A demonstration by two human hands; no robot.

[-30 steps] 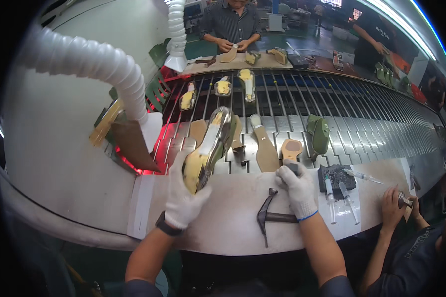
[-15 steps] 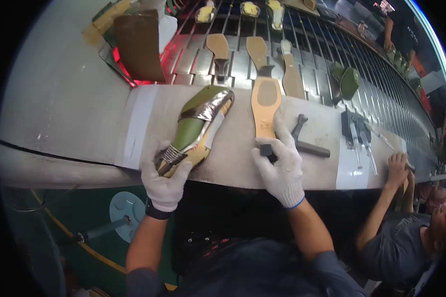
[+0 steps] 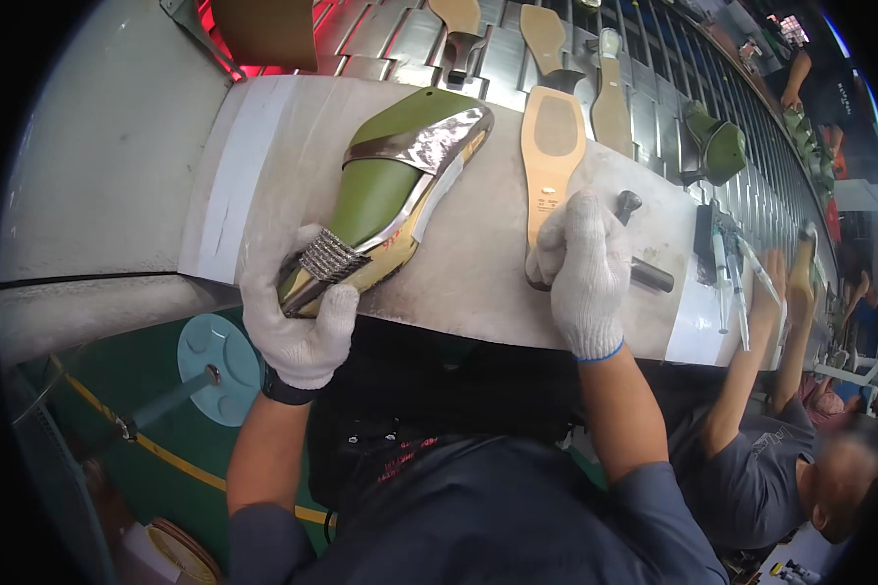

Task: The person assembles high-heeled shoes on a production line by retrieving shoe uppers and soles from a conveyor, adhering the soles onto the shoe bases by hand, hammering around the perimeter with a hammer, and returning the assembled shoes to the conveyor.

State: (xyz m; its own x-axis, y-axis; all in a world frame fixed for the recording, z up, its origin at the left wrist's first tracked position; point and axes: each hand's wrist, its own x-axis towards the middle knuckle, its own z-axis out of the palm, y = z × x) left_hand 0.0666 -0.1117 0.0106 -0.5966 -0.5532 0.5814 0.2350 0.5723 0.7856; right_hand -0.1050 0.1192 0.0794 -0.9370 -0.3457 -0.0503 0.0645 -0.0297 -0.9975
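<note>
At its heel end, a green shoe last [image 3: 380,200] with shiny metallic straps is gripped by my white-gloved left hand [image 3: 300,327]. The last lies tilted on the worktable, its toe pointing away from me. My gloved right hand [image 3: 592,278] is closed over the heel end of a tan shoe sole [image 3: 554,132], which lies flat with its front away from me. The curled fingers hide most of the sole's heel. Just right of that hand lies a hammer [image 3: 651,275], partly covered by the glove.
Beyond the worktable [image 3: 449,283] runs a slatted metal conveyor [image 3: 644,127] carrying more soles and another green last [image 3: 717,146]. Syringe-like tools [image 3: 732,273] lie to the right. A co-worker [image 3: 751,478] holds a sole there. A blue round stool [image 3: 219,370] stands lower left.
My right hand has turned and its fingers have curled over the sole's heel end, covering the dark heel block. The left hand still grips the last. The view has shifted.
</note>
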